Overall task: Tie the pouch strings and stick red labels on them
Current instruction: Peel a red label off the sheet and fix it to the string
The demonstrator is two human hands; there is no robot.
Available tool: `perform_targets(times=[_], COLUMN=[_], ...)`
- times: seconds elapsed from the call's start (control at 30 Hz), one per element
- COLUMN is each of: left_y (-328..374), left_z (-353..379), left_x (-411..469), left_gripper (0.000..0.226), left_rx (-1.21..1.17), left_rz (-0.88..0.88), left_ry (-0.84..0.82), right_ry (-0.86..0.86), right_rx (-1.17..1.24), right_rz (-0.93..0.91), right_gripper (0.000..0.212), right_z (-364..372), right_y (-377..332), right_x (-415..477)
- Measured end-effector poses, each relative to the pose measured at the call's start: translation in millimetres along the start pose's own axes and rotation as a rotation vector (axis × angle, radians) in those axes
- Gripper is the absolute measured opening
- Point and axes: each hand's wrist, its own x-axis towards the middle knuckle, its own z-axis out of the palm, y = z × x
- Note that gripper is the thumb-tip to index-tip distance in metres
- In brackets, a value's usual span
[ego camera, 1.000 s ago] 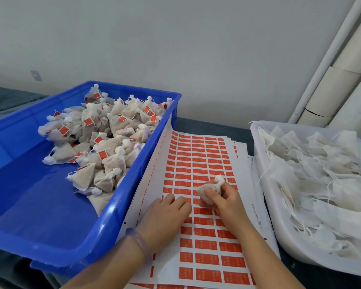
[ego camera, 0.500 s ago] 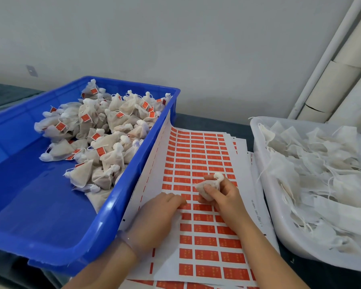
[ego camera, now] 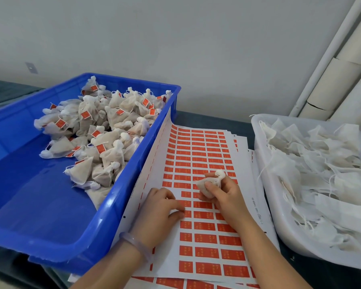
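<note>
pouch (ego camera: 208, 185): small white filled bag; gathered neck pokes up above the right fingers; held just over the sheet, just beyond and right of the left fingertips
right hand (ego camera: 225, 198): thumb and fingers clamped round the pouch; thumb lies across its near face
left hand (ego camera: 158, 211): palm down on the sheet, fingers curled; thumb and forefinger tips together at the edge of a red label; cannot tell if a label is lifted
red labels (ego camera: 204, 238): rows on the sheet under and all round both sets of fingers; blank white gaps just beyond the left fingertips
label sheet (ego camera: 198, 155): white, top of a loose stack; its left edge curls up against the bin, left of the left fingers
blue bin (ego camera: 121, 197): just left of the left hand
tied pouches (ego camera: 104, 130): heaped at the bin's far end, many with red labels; well beyond the left fingers
white tray (ego camera: 265, 180): near, right of the right fingers
flat pouches (ego camera: 321, 174): pile in the tray, strings loose
bracelet (ego camera: 133, 243): pale, on the left wrist
</note>
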Motion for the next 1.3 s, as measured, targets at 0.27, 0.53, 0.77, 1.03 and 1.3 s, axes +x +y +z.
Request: perform_targets(times=[0.27, 0.53, 0.77, 1.03, 1.3], left_y=[6.0, 15.7, 27.1, 44.8, 34.5], left_z=[6.9, 19.6, 16.5, 30.9, 27.2], left_x=[-0.7, -5.3, 2.0, 31.3, 40.5], left_gripper=[0.009, 0.014, 0.024, 0.024, 0.016], left_rx=[-0.161, -0.144, 0.051, -0.03, -0.024], left_rz=[-0.139, -0.192, -0.031, 0.197, 0.2], left_ry=[0.089, 0.2, 0.167, -0.118, -0.186], right_ry=[0.006, 0.005, 0.137, 0.246, 0.231], right_rx=[0.008, 0.058, 0.128, 0.221, 0.174], right_rz=[0.004, 0.013, -0.008, 0.058, 0.054], right_gripper=[0.02, 0.02, 0.019, 0.017, 0.015], right_z=[-0.6, -0.9, -14.4, -25.9, -29.5], right_y=[0.5, 1.3, -3.6, 4.9, 6.6], right_x=[0.4, 1.2, 0.9, -1.3, -5.7])
